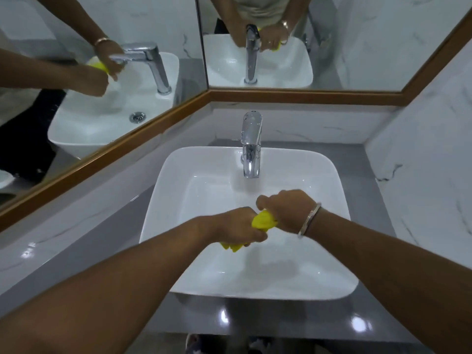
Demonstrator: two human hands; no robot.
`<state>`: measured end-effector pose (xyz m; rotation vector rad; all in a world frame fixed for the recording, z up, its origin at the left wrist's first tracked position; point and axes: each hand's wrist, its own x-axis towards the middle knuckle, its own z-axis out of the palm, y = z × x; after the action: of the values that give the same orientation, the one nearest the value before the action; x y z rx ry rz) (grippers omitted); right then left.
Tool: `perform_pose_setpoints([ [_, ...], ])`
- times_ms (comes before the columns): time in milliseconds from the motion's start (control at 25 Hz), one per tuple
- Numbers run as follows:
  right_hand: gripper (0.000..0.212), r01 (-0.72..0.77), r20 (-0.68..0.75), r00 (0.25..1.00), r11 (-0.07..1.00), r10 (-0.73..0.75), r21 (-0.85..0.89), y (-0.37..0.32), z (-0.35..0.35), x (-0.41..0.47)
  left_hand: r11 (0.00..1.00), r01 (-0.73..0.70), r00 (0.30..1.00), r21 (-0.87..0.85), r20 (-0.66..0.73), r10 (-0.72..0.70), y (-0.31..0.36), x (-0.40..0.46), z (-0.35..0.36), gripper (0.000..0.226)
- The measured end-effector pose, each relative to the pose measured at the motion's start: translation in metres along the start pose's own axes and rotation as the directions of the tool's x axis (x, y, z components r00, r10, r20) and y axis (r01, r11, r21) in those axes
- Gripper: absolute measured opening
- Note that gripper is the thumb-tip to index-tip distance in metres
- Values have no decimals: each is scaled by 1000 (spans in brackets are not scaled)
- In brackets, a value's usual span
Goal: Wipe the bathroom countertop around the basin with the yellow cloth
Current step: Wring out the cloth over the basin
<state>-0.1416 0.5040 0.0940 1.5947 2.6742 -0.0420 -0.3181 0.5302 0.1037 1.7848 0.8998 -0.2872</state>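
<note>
Yellow cloth (263, 221): bunched and twisted between both hands above the white basin (163, 200), below the tap (251, 144). Left hand (237, 226) and right hand (283, 208): each closed in a fist round one end of the cloth. Grey worktop (293, 318): not yet touched. Risks judged: cloth left too wet, so streaks or pooled water on the glossy surface; drips thrown past the basin rim by a sharp twist.

Both forearms are bare, with no sleeves reaching the wrists. A thin, plain silver metal bangle (309, 221) circles the right wrist at centre right of the frame, sitting loose just behind the right hand (283, 208). The left hand (237, 224) and its wrist are bare.
</note>
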Motion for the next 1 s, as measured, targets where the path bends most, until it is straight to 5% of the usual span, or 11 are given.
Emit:
perform_pose_setpoints([
  [80, 27, -152, 216, 970, 975, 115, 161, -17, 4, -6, 957, -9, 1000, 290, 22, 3, -16, 3, -10, 16],
  [160, 19, -365, 361, 901, 869, 240, 334, -32, 2, -5, 820, 7, 971, 572, -200, 131, -31, -3, -13, 41],
  [280, 16, -674, 564, 736, 489, 374, 554, -51, -7, -1, 665, -60, 698, 744, -445, 561, -57, -25, 7, 78],
  [400, 7, -772, 737, 636, 180, 228, 610, -74, -30, 6, 627, -135, 619, 767, -429, 658, -73, -32, 27, 85],
  [480, 3, -826, 819, 563, 66, 108, 559, -82, -42, 6, 608, -193, 550, 770, -429, 717, -71, -22, 15, 51],
  [600, 15, -918, 920, 393, -65, -15, 391, -82, -45, -3, 373, -203, 564, 905, -203, 801, -51, -12, -12, 9],
  [720, 15, -930, 955, 296, -223, 17, 292, -79, -42, -2, 270, -107, 741, 957, -105, 663, -29, -20, -30, 8],
  [760, 16, -945, 958, 278, -160, 67, 285, -76, -41, 2, 284, -87, 819, 955, -94, 566, -23, -22, -31, 9],
  [840, 26, -948, 921, 306, 164, 240, 272, -70, -36, 13, 362, -62, 921, 930, -87, 380, -13, -21, -30, 9],
  [920, 23, -797, 764, 484, 575, 427, 183, -61, -29, 21, 467, 10, 946, 884, -160, 283, -11, -8, -24, 16],
  [1000, 13, -613, 543, 687, 786, 484, 75, -48, -19, 19, 670, 38, 977, 741, -168, 131, -12, 9, -20, 22],
])
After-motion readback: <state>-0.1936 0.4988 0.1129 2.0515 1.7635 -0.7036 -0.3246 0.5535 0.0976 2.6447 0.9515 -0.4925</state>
